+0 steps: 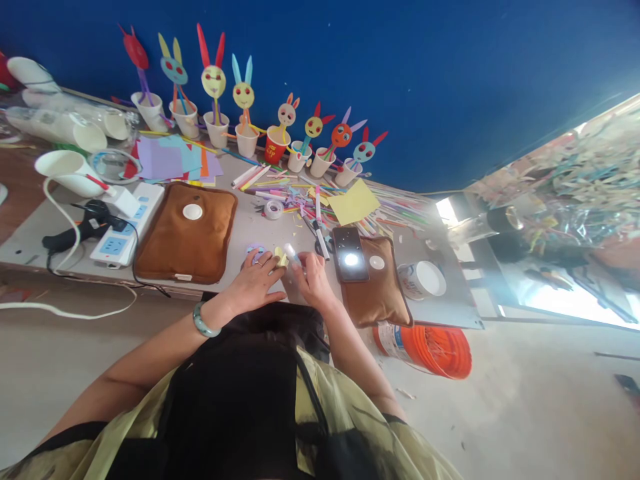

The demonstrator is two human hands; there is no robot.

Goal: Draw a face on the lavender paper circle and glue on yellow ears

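My left hand (256, 281) lies flat at the table's front edge, fingers spread, with fingertips touching a small yellow paper piece (281, 257). Just above those fingers is a purple paper piece (256, 252), partly covered. My right hand (314, 279) grips a glue stick (291, 253), its white end tilted toward the yellow paper. To the right of it lie a black-and-white marker (321, 240) and dark-handled scissors, partly hidden. A phone (351, 253) rests on a small brown cushion-like pouch (383, 287).
Paper cups (246, 141) with rabbit-faced figures line the blue wall. Coloured sheets (163, 159), pens and pipe cleaners lie in front. At left are a brown pouch (186, 233), power strip (127, 227) and glue gun (90, 223). An orange bucket (420, 347) stands below the right edge.
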